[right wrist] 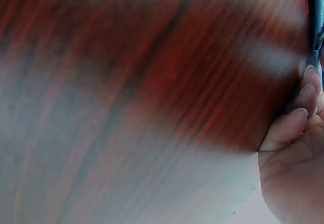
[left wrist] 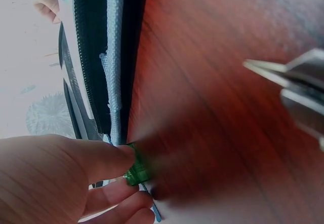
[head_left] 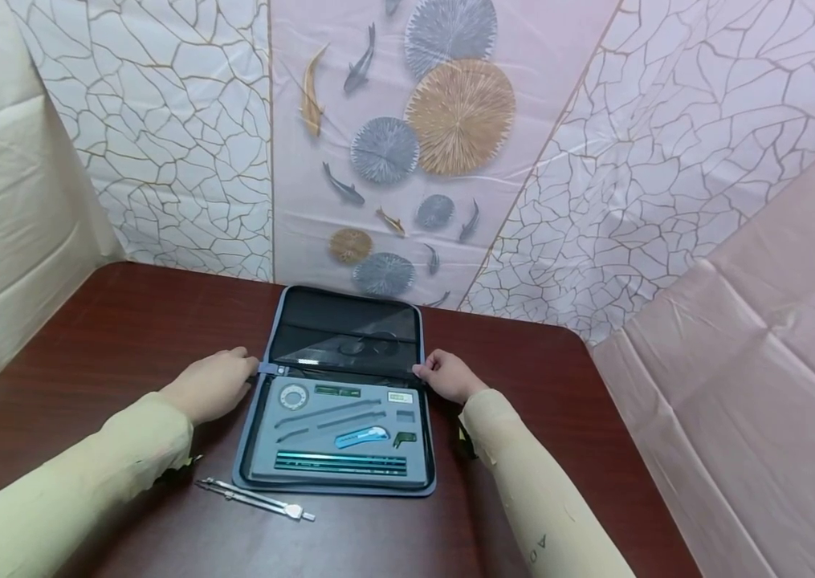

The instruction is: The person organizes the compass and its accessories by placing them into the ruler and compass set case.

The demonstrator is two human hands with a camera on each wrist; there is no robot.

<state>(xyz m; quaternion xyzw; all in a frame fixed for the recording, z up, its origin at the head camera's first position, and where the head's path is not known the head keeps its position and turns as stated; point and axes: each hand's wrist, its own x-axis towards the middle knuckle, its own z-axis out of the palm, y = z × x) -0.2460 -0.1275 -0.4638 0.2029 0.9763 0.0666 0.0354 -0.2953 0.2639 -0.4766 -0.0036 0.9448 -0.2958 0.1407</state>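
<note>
While the case point(head_left: 342, 490) lies open on the desk point(head_left: 523, 353), several tools point(head_left: 361, 436) slotted, our left hand point(head_left: 212, 387) pinches a green piece point(left wrist: 137, 169), our right hand point(head_left: 452, 377) the case's edge; the compass point(head_left: 295, 510) outside probably remains to be stowed.

Two hands point(head_left: 213, 387) point(head_left: 452, 377), one case point(head_left: 335, 488), one compass point(head_left: 255, 499), one blue cutter point(head_left: 361, 436), one white ring point(head_left: 283, 396)

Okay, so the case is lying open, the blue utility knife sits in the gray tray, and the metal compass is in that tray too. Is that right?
Not quite: the metal compass isn't in the gray tray. The head view shows it lying on the table, in front of the case. The blue utility knife is in the tray, and the case is open.
</note>
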